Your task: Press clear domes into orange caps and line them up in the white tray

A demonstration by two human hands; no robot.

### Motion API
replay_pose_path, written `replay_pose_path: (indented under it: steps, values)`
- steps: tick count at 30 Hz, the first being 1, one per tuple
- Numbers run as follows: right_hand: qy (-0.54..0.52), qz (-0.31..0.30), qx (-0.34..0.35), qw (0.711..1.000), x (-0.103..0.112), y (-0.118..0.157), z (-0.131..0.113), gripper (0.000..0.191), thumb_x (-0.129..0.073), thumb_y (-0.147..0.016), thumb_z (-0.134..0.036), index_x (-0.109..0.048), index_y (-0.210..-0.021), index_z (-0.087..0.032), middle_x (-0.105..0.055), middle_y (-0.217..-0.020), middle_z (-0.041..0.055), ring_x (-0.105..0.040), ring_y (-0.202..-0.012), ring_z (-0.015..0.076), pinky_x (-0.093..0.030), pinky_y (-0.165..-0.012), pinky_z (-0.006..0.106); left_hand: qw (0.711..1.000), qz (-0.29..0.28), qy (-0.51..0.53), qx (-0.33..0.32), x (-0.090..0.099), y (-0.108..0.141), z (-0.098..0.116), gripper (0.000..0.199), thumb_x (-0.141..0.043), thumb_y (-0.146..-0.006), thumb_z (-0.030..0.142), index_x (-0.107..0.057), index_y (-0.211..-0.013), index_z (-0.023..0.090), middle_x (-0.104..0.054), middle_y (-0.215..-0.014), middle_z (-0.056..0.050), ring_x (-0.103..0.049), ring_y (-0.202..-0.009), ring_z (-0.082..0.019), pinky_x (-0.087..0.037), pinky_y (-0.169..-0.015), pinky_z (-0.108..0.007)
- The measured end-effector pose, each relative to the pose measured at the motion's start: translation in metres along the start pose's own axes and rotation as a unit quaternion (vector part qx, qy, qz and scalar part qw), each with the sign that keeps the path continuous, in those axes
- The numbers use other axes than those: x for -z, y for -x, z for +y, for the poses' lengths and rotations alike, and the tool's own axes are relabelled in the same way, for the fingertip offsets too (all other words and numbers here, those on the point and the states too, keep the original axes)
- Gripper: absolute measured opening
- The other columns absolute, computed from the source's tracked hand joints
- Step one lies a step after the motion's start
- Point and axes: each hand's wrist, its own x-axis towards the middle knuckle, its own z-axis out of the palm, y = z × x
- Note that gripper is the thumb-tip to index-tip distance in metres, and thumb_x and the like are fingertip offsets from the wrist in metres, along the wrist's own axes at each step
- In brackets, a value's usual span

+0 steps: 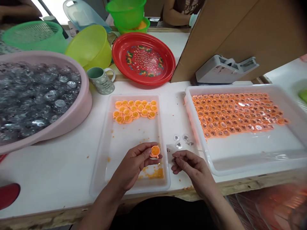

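My left hand (134,164) grips a small orange toy cup (155,150) filled with yellow-orange bits, held over the right side of a white tray (98,166). At that tray's far end sit rows of similar filled cups (134,110); loose orange bits (155,173) lie in its near right corner. Just right of the tray, my right hand (192,166) has its fingers pinched together; what they hold is too small to make out. Beyond it on the table lie several clear discs (178,145) with dark prints and some tiny dark pieces (168,149).
A larger white tray (242,168) at right holds rows of orange cups with dark-printed tops. Left stands a pink tub (81,111) of shiny clear pieces. Behind are a mug (102,83), red tray (165,68), tape dispenser (218,70) and cardboard panel (230,35). People sit across.
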Motion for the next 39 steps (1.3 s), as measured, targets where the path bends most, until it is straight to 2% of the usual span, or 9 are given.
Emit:
replay_pose_path:
  steps: [3,6,8,13,21,25,29,35,39]
  values:
    - [-0.098,-0.038,-0.004,0.994,-0.008,0.000,-0.011,0.025,-0.072,-0.082,-0.034,-0.066,-0.099,-0.017,-0.071,-0.069,0.0025,-0.067,-0.062,0.0159,-0.056,-0.065,0.031,1.000,-0.011,-0.016,-0.005,-0.003,-0.003,0.000,0.019,-0.063,-0.088,0.030,-0.069,-0.103,0.019,-0.067,-0.096,-0.005,-0.068,-0.094,-0.023,-0.055,-0.080,-0.034]
    - [-0.114,-0.068,-0.002,0.991,-0.011,0.001,-0.014,0.027,-0.069,-0.085,-0.031,-0.066,-0.109,-0.018,-0.071,-0.070,0.0019,-0.067,-0.064,0.0150,-0.056,-0.068,0.031,0.999,-0.023,-0.029,-0.006,-0.007,-0.005,0.000,0.018,-0.062,-0.088,0.030,-0.068,-0.100,0.018,-0.065,-0.100,-0.007,-0.066,-0.093,-0.022,-0.054,-0.074,-0.031]
    - [-0.125,-0.076,0.003,0.989,-0.011,0.001,-0.014,0.023,-0.069,-0.086,-0.029,-0.066,-0.105,-0.019,-0.071,-0.072,0.0014,-0.067,-0.066,0.0148,-0.056,-0.067,0.030,0.999,-0.026,-0.042,-0.004,-0.008,-0.004,0.000,0.019,-0.062,-0.088,0.030,-0.068,-0.102,0.018,-0.064,-0.101,-0.007,-0.065,-0.093,-0.021,-0.054,-0.073,-0.030]
    - [-0.161,-0.072,0.008,0.984,-0.011,0.000,-0.014,0.019,-0.073,-0.081,-0.029,-0.059,-0.091,-0.020,-0.068,-0.085,0.0020,-0.069,-0.076,0.0181,-0.056,-0.060,0.029,0.998,-0.025,-0.058,0.007,-0.007,-0.002,-0.001,0.021,-0.061,-0.089,0.029,-0.067,-0.105,0.018,-0.062,-0.100,-0.006,-0.065,-0.092,-0.020,-0.052,-0.073,-0.029]
    - [-0.118,-0.052,0.045,0.991,-0.007,-0.001,-0.008,0.013,-0.069,-0.084,-0.026,-0.063,-0.093,-0.019,-0.069,-0.079,0.0027,-0.065,-0.071,0.0151,-0.053,-0.066,0.030,0.998,-0.020,-0.059,0.009,-0.005,-0.003,-0.004,0.019,-0.064,-0.087,0.031,-0.068,-0.102,0.019,-0.062,-0.099,-0.005,-0.065,-0.090,-0.021,-0.050,-0.073,-0.030]
    - [-0.059,-0.032,0.056,0.996,-0.003,0.000,-0.010,0.009,-0.065,-0.088,-0.027,-0.062,-0.093,-0.020,-0.068,-0.078,0.0021,-0.066,-0.070,0.0152,-0.054,-0.067,0.031,0.998,-0.028,-0.044,0.017,-0.006,-0.004,-0.003,0.024,-0.063,-0.087,0.029,-0.068,-0.108,0.018,-0.063,-0.103,-0.007,-0.063,-0.092,-0.020,-0.050,-0.075,-0.030]
    - [0.032,-0.047,0.107,0.993,0.000,-0.001,-0.016,0.002,-0.062,-0.090,-0.023,-0.063,-0.092,-0.022,-0.063,-0.081,0.0011,-0.065,-0.074,0.0147,-0.054,-0.067,0.028,0.998,-0.047,-0.040,0.031,-0.005,-0.004,0.000,0.019,-0.061,-0.089,0.026,-0.068,-0.105,0.016,-0.063,-0.101,-0.006,-0.061,-0.081,-0.014,-0.046,-0.066,-0.024]
    - [0.194,-0.062,0.280,0.938,-0.009,-0.003,-0.024,0.023,-0.059,-0.091,-0.012,-0.071,-0.101,-0.028,-0.060,-0.101,0.0035,-0.063,-0.092,0.0145,-0.053,-0.074,0.025,0.993,-0.101,-0.017,0.056,-0.007,-0.006,-0.003,0.012,-0.058,-0.091,0.025,-0.064,-0.094,0.015,-0.062,-0.086,-0.003,-0.061,-0.078,-0.015,-0.049,-0.069,-0.028]
    - [0.218,-0.072,0.277,0.933,-0.012,-0.003,-0.027,0.028,-0.059,-0.090,-0.011,-0.065,-0.111,-0.029,-0.061,-0.096,0.0010,-0.064,-0.078,0.0111,-0.053,-0.071,0.025,0.989,-0.133,-0.033,0.055,-0.011,-0.006,-0.004,0.014,-0.056,-0.091,0.022,-0.065,-0.087,0.012,-0.061,-0.079,-0.004,-0.060,-0.073,-0.015,-0.050,-0.068,-0.030]
